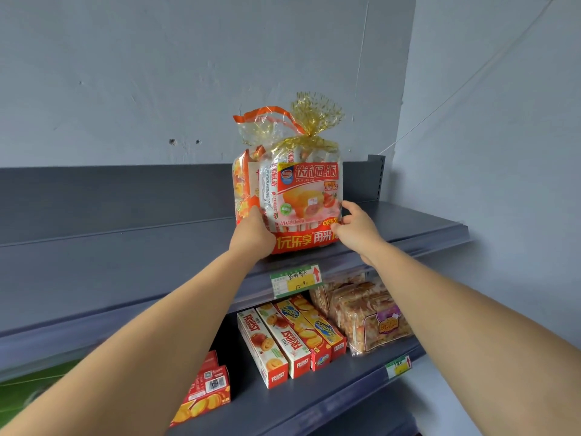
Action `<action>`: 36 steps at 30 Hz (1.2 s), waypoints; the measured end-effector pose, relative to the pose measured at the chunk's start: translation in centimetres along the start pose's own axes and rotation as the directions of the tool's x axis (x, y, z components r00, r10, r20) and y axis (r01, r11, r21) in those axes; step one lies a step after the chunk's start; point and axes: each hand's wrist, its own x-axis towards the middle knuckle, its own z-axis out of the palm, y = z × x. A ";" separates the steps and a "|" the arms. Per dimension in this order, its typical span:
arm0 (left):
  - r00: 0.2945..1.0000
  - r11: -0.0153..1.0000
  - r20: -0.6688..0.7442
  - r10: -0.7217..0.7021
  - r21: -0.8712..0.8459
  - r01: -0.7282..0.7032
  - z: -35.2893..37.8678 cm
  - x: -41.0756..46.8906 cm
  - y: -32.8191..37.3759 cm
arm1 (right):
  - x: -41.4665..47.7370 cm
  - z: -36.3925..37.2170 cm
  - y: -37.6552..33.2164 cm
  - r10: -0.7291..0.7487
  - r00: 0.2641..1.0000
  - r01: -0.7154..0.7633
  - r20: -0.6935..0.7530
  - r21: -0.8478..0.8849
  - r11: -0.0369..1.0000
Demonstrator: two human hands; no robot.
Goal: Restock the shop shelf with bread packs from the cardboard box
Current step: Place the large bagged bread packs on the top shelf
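A tall bread pack, clear plastic with red and orange print and a gold ribbon tie on top, stands upright near the front of the grey top shelf. My left hand presses against its lower left side. My right hand touches its lower right corner with the fingers spread on the plastic. Both arms reach up from below. A second pack seems to stand right behind the first, only its orange handle showing. The cardboard box is out of view.
A green and yellow price tag hangs on the top shelf's front rail. On the shelf below stand biscuit boxes, clear bags of cakes and a red box. The wall corner is close on the right.
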 end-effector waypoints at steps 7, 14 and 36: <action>1.000 1.000 0.002 -0.012 0.012 0.012 0.0 -0.6 0.1 | -0.2 -0.1 0.1 -0.011 1.000 0.010 -0.028 -0.039 0.999; 1.000 0.999 0.006 -0.015 0.031 0.015 -0.2 -1.0 0.1 | -0.5 -0.1 0.2 -0.008 0.997 0.003 -0.074 -0.062 0.998; 1.000 0.995 0.020 0.017 0.093 -0.019 -0.7 -1.9 -0.8 | -2.2 -0.4 0.0 0.037 0.991 -0.061 -0.127 -0.190 0.980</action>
